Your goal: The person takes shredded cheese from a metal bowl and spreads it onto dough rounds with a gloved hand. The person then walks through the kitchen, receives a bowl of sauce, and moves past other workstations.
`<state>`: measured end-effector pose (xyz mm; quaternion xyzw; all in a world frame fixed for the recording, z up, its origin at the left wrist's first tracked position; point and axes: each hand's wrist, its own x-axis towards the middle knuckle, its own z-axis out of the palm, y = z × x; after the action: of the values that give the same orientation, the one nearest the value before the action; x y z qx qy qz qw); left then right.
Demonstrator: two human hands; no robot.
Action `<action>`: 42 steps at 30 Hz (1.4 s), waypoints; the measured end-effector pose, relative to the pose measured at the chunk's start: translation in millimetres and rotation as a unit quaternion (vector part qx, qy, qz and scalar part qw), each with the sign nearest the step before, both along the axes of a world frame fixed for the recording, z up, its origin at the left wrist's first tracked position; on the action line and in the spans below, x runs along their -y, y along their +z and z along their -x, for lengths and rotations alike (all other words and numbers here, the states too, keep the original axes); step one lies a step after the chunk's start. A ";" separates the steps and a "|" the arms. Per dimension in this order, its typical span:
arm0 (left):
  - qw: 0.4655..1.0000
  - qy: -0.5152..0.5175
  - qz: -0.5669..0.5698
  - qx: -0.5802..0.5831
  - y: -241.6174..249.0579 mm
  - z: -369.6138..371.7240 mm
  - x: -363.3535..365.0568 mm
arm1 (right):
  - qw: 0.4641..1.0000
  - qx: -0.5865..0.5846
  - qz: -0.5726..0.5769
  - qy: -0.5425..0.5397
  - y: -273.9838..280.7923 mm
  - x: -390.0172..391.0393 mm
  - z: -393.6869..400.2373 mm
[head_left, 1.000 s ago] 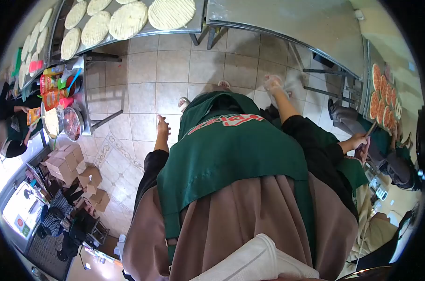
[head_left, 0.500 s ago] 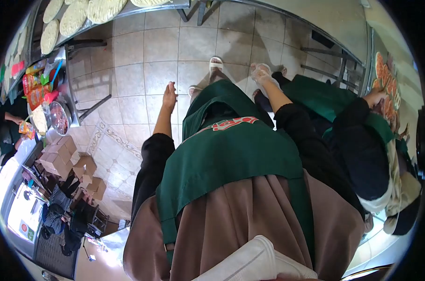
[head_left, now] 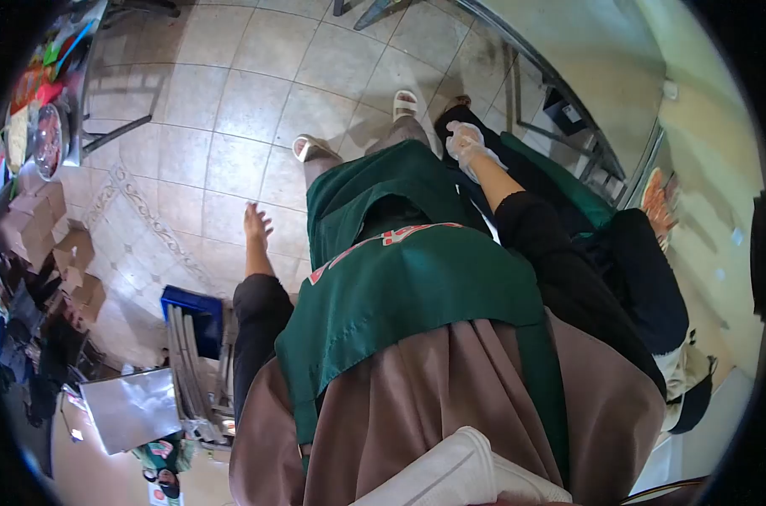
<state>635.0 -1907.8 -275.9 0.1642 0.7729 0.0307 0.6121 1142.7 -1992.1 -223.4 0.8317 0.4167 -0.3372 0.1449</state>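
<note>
My left hand point(head_left: 257, 224) is bare and hangs over the tiled floor point(head_left: 223, 190), its fingers apart and nothing in it. My right hand point(head_left: 465, 143) wears a clear plastic glove and hangs to the right of the green apron point(head_left: 425, 278), near a co-worker's dark-clothed legs. The glove blurs its fingers, so their pose and anything within them cannot be made out. Both of my feet are in white sandals point(head_left: 405, 104) below.
At the upper left, a table holds a metal bowl point(head_left: 50, 139) and colourful packets. Cardboard boxes point(head_left: 37, 221), a blue bin point(head_left: 199, 316) and a metal-topped table point(head_left: 134, 411) stand lower left. A co-worker point(head_left: 644, 278) is close on the right, beside round topped food point(head_left: 655, 198).
The view has turned and shifted, and the table with pale flat dough rounds has left it. My left hand has lowered and spread its fingers. The blue bin now shows, and my feet have moved apart.
</note>
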 end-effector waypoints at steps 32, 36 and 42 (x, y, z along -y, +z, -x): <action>0.986 -0.119 -0.086 0.081 -301.4 -209.2 160.5 | 0.985 0.042 -0.126 0.114 -534.0 -164.4 -184.1; 0.981 -0.131 -0.089 0.115 -272.1 -229.5 97.4 | 0.976 0.087 -0.101 0.174 -558.2 -217.6 -192.5; 0.969 -0.226 -0.080 0.069 -275.4 -223.5 80.1 | 0.956 0.178 -0.098 0.212 -608.5 -278.5 -211.4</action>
<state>858.5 -1987.9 -551.3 0.3799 0.6672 -0.0356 0.6398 1354.1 -1713.6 -831.9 0.7805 0.5823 -0.1030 0.2026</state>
